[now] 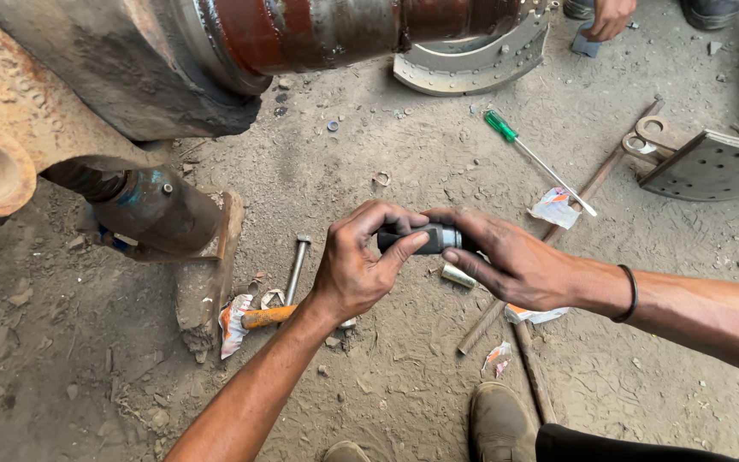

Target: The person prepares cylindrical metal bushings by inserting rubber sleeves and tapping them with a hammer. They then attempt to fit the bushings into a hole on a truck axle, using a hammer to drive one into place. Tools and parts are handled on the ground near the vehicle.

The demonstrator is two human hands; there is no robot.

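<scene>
Both of my hands hold one short dark cylindrical metal part [421, 238] with a shiny steel end, above the dirt ground. My left hand [357, 265] wraps its left end, thumb on top. My right hand [506, 261] grips the right, shiny end with its fingers; a dark band circles that wrist. Just below the part lies a small pale metal sleeve [457, 275] on the ground.
A rusty axle housing [10, 128] rests on a jack [160, 210] at left. A hammer with an orange handle [271, 316], a bolt [297, 267], a green-handled screwdriver [534, 158], rods [528, 364], and brake shoes [472, 64] [716, 162] lie around. Another person's hand [609, 17] is at top. My shoe [498, 423] is below.
</scene>
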